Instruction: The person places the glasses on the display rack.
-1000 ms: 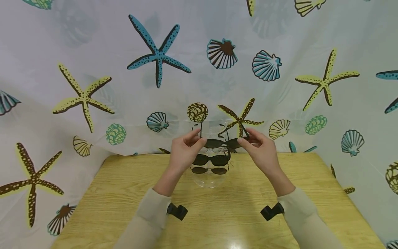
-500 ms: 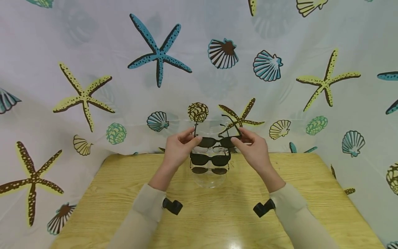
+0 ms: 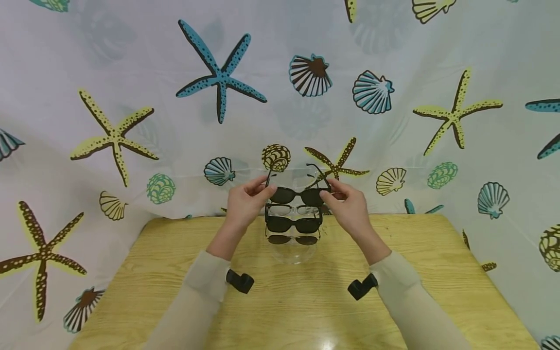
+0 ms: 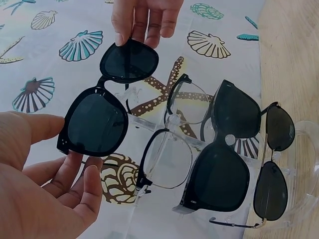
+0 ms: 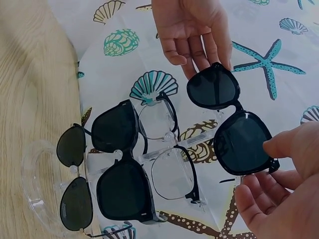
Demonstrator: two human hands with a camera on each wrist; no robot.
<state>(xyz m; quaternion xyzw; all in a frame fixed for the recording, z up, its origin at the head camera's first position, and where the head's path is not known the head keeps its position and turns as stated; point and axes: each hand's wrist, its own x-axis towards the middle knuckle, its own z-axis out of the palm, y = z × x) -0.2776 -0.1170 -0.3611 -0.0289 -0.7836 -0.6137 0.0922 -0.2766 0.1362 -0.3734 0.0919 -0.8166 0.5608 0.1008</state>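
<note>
My left hand (image 3: 247, 204) and right hand (image 3: 350, 205) pinch a pair of black sunglasses (image 3: 284, 195) by the two ends of its front. Its temples are unfolded and point toward the back. The pair is at the top of a clear display stand (image 3: 294, 260); whether it touches the stand I cannot tell. Below it on the stand sit, in order, clear-lens glasses with dark upper rims (image 5: 169, 172), thick black sunglasses (image 4: 222, 177) and thin-framed dark sunglasses (image 5: 76, 203). Both wrist views show each thumb on the front, with fingers behind and below.
The stand is on a wooden table (image 3: 175, 272) near its back edge. Behind hangs a white cloth (image 3: 245, 136) printed with starfish and shells, which also covers both sides.
Both hands have moved left with the black sunglasses, from right of the stand to directly over it. The pair has also levelled and risen slightly in view. The lower glasses stay put.
</note>
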